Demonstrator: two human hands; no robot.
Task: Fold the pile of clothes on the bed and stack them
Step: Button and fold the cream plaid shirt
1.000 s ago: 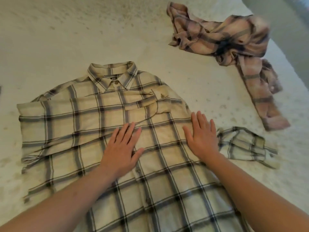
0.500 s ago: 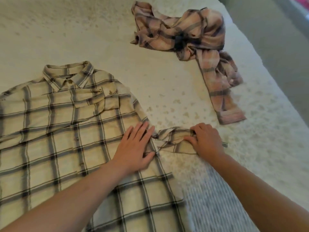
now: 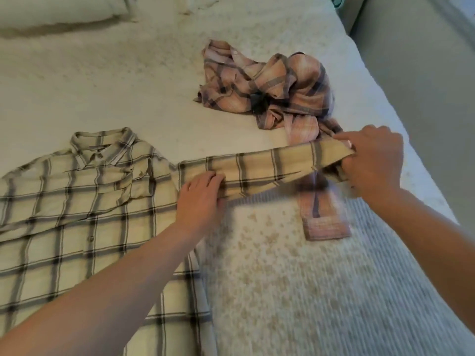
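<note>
— What was cut off or hidden?
— The cream plaid shirt (image 3: pixel 77 214) ran past the left and bottom edges. Its stretched sleeve (image 3: pixel 262 170) covered part of the pink shirt (image 3: pixel 277 88).
— And the right hand (image 3: pixel 372 160)?
— Blurred; its fingertips seemed tucked behind the cuff. The pillow (image 3: pixel 59 11) was cropped at the top.

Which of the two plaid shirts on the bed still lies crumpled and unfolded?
The pink plaid shirt, bunched in a heap at the far side. The cream plaid shirt lies spread flat, collar up.
</note>
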